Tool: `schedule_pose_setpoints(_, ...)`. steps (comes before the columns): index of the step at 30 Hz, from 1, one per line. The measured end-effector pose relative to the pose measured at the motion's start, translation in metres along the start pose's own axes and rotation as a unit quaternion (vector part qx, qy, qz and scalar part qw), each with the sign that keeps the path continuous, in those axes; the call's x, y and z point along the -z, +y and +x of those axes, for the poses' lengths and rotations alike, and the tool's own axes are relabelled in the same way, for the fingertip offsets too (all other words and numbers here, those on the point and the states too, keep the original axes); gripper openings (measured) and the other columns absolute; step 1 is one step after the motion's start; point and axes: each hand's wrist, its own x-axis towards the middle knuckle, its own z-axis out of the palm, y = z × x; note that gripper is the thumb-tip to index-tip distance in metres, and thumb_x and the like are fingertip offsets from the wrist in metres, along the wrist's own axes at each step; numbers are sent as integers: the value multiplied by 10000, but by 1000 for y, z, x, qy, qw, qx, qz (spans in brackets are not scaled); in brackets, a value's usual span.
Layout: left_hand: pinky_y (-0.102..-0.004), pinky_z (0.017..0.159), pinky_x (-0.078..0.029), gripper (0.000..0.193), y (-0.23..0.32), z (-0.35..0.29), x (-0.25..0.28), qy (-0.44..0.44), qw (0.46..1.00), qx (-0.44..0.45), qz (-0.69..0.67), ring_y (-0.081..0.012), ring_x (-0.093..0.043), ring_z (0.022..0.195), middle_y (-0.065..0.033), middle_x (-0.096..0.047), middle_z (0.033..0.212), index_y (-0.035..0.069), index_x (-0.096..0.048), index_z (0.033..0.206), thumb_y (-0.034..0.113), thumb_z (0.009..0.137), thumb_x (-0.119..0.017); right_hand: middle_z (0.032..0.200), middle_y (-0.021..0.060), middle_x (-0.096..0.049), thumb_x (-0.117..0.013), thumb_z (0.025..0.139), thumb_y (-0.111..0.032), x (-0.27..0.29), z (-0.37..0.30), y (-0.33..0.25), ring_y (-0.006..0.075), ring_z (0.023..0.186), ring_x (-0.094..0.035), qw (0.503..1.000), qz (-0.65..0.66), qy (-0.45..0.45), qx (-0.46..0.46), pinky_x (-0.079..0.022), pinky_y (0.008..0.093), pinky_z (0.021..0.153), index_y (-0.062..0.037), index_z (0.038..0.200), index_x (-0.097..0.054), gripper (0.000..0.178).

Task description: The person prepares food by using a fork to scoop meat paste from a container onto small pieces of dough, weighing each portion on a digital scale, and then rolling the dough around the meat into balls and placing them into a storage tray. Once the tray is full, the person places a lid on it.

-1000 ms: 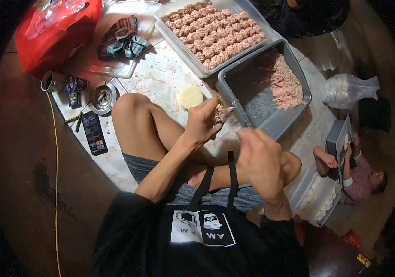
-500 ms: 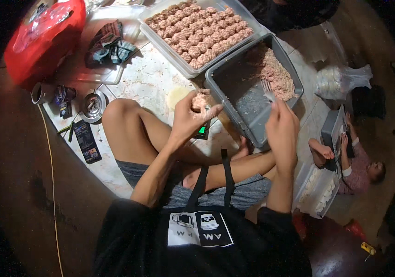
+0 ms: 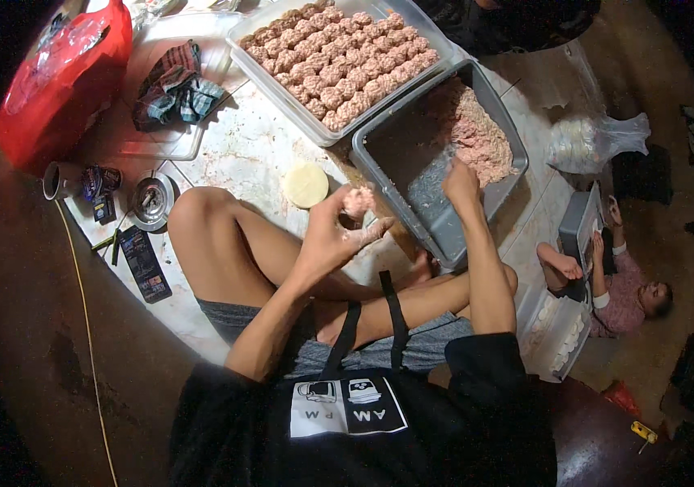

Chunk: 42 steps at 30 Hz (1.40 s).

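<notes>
My left hand (image 3: 332,235) curls around a lump of pinkish minced filling (image 3: 357,202), held between thumb and fingers above the near left edge of the grey tub (image 3: 396,183). My right hand (image 3: 462,185) is closed on a fork inside that tub. Only a bit of the fork shows past the fingers, close to the mass of minced filling (image 3: 481,134) heaped along the far right side. On the floor beside my left hand lies a round pale wrapper stack (image 3: 306,185). Beyond, a clear plastic box (image 3: 314,132) holds rows of filled pink balls.
To the left are a red plastic bag (image 3: 63,89), a checked cloth (image 3: 176,93) on a clear lid, a mug (image 3: 59,180), an ashtray (image 3: 152,200) and a dark flat packet (image 3: 144,264). At right, a bag of wrappers (image 3: 594,144) lies near another seated person (image 3: 627,284).
My right hand has moved away from me and left, deeper into the tub, with the fork. The left hand still holds its lump. The scale's green display is now hidden.
</notes>
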Motion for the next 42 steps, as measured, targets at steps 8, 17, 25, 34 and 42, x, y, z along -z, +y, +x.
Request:
schedule_pose_setpoints(8, -226, 626, -473, 251, -7, 0, 22, 2, 995, 87, -45, -52, -579, 703, 19, -641, 765, 32, -624, 839, 109, 906, -854, 888, 248, -712, -646, 970, -167, 101, -72, -84, 401, 852, -712, 984, 112, -125, 59, -538, 471, 782, 6, 1064, -736, 216)
schedule_pose_setpoints(17, -313, 656, -512, 218, 10, 1, 15, -118, 993, -3, -15, -88, -583, 710, -87, -686, 760, -31, -703, 939, 113, 826, -820, 854, 204, -641, -645, 980, -119, 181, -179, -174, 445, 808, -670, 963, 149, -53, 220, -524, 506, 698, -9, 937, -691, 126)
schedule_pose_setpoints(25, -370, 626, -518, 249, 12, -1, 18, -137, 988, 19, 63, -188, -602, 598, -137, -649, 675, -24, -717, 930, 168, 816, -827, 847, 228, -620, -640, 973, -125, 185, -185, -179, 465, 811, -650, 963, 116, -73, 231, -514, 520, 695, 3, 905, -674, 150)
schedule_pose_setpoints(34, -239, 661, -465, 326, 10, -2, 18, -159, 981, 20, -111, -46, -548, 756, 30, -617, 797, -8, -636, 945, 119, 805, -902, 838, 207, -635, -611, 1019, -140, 247, -190, -182, 445, 796, -663, 984, 105, -29, 141, -519, 488, 691, -2, 970, -709, 177)
schedule_pose_setpoints(42, -369, 653, -513, 241, 8, -9, 22, -148, 988, 18, 29, -231, -601, 649, -169, -621, 739, -15, -659, 967, 47, 777, -793, 841, 256, -654, -552, 1045, -205, 200, -197, -191, 502, 801, -655, 979, 89, -110, 149, -513, 592, 738, -15, 920, -671, 257)
